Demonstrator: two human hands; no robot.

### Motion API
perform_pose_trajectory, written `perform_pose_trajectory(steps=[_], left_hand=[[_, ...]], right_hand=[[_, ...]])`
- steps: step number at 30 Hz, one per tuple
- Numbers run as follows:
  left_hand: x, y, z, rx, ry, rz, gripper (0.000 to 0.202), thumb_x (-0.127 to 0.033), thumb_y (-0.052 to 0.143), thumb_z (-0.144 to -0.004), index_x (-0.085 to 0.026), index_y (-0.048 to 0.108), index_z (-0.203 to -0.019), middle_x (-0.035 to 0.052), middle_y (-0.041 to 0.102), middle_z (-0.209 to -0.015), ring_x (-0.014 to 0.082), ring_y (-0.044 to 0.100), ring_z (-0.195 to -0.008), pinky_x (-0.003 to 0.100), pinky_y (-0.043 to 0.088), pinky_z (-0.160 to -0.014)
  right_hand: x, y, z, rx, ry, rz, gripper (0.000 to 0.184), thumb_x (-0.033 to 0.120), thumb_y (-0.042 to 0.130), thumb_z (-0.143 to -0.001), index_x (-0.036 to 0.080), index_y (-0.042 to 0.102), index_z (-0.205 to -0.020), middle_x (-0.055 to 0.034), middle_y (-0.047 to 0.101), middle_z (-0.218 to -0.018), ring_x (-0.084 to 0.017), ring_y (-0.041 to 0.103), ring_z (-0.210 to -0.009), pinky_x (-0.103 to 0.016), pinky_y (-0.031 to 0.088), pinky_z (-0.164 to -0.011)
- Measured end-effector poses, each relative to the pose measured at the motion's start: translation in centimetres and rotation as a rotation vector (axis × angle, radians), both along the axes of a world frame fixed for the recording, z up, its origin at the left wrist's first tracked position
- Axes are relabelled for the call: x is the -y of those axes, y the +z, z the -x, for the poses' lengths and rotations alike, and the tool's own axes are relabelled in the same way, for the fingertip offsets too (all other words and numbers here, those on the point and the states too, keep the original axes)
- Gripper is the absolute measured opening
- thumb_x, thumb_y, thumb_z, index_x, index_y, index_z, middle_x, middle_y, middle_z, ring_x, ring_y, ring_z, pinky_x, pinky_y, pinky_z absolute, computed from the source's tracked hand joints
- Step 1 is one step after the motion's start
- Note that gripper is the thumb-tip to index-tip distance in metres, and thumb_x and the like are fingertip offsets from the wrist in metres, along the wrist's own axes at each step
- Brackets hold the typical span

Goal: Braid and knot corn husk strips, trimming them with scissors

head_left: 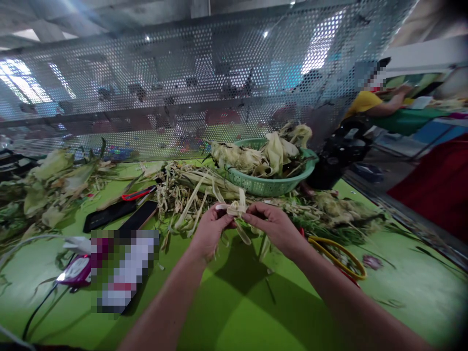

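Note:
Pale strips of corn husk (237,208), looped into a small knot, are stretched between my two hands above the green table (252,317). My left hand (210,231) pinches the knot's left side between thumb and fingers. On the other side, my right hand (274,226) grips it with thumb and forefinger. Loose strip ends stick up from the knot and hang below it. Just beyond my hands lies a heap of dried husk strips and stalks (179,190). Behind it stands a green plastic basket (270,185) filled with husks.
Yellow-handled scissors (338,256) lie right of my forearm. On the left are phones (139,217), a red cutter (139,194), a pink device with cables (78,269) and more husks (51,190). A perforated metal screen (183,97) rises behind. A person in yellow (365,103) sits at right.

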State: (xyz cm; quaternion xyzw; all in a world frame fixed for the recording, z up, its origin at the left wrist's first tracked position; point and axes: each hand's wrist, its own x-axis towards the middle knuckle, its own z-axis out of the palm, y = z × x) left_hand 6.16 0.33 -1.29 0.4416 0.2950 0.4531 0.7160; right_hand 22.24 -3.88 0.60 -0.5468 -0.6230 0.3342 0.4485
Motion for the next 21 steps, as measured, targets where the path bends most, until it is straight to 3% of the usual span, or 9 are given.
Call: perform_pose_trajectory(steps=[6,12,17,21], left_hand=[[-0.52,0.01,0.13,0.000,0.062,0.111,0.032,-0.026,0.079,-0.057,-0.012,0.060,-0.079,-0.0012,0.058,-0.069,0.0036,0.045,-0.052,0.019,0.040,-0.055],[-0.50,-0.01,0.32,-0.109,-0.045,-0.101,0.029,-0.034,0.073,-0.067,-0.013,0.065,-0.085,0.0017,0.060,-0.077,0.0073,0.048,-0.062,0.020,0.039,-0.060],[0.00,-0.04,0.19,-0.273,-0.165,-0.193,0.023,-0.034,0.065,-0.073,-0.014,0.067,-0.084,0.0031,0.062,-0.075,0.0093,0.044,-0.061,0.022,0.035,-0.059],[0.35,0.31,0.39,-0.317,-0.206,-0.200,0.017,-0.030,0.062,-0.075,-0.014,0.066,-0.079,0.0012,0.059,-0.068,0.0091,0.040,-0.057,0.022,0.032,-0.058]], right_hand=[[-0.15,0.11,-0.67,-0.097,-0.018,0.044,0.027,0.041,0.063,-0.077,0.017,0.055,-0.067,0.0029,0.049,-0.062,-0.012,0.044,-0.060,-0.024,0.034,-0.058],[-0.02,0.29,-0.28,-0.290,0.092,0.152,0.029,0.045,0.060,-0.080,0.016,0.064,-0.080,-0.0016,0.061,-0.073,-0.014,0.053,-0.067,-0.027,0.040,-0.064],[-0.05,0.08,0.05,-0.465,-0.080,0.100,0.025,0.040,0.071,-0.069,0.017,0.065,-0.077,-0.0021,0.066,-0.075,-0.016,0.058,-0.068,-0.030,0.046,-0.068],[-0.40,-0.56,-0.70,-0.465,-0.159,0.060,0.024,0.039,0.069,-0.072,0.016,0.064,-0.076,-0.0026,0.065,-0.073,-0.015,0.057,-0.065,-0.031,0.047,-0.067]])
